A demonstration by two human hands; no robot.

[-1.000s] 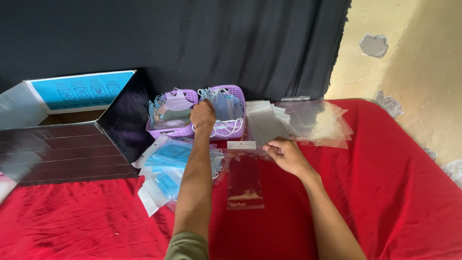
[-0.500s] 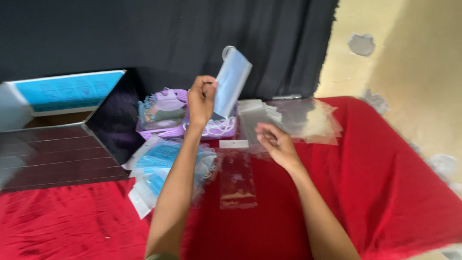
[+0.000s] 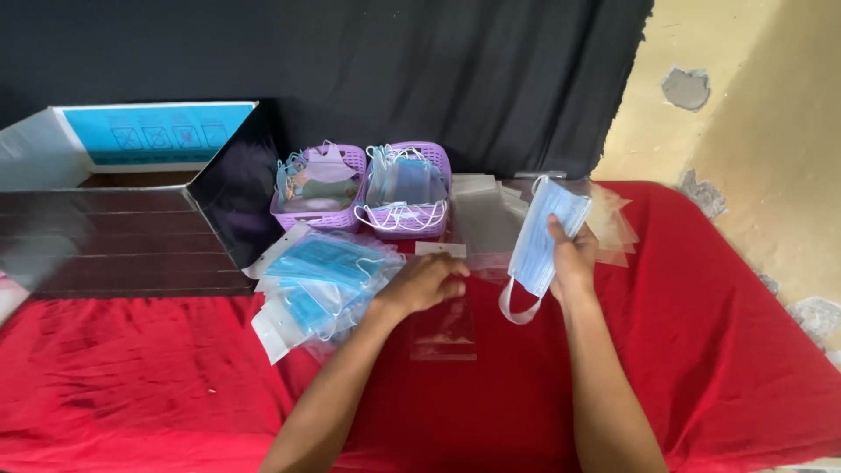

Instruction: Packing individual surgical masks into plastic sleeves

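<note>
Right hand [image 3: 574, 259] closed on blue face mask [image 3: 543, 235] held upright above the table's middle, just right of clear sleeve [image 3: 443, 326] lying lengthwise front-to-back, pinned under curled left hand [image 3: 427, 282].

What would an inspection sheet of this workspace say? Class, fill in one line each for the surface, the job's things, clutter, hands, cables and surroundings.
Surface: red cloth, wrinkled.
Job's things: blue face mask held upright; clear sleeve lying flat.
Clutter: two purple baskets of masks; pile of bagged masks; stack of clear sleeves; open box.
Hands: right hand grips the mask; left hand rests on the sleeve's top.
Cables: nothing seen.
Surroundings: black curtain; patchy yellow wall.
</note>
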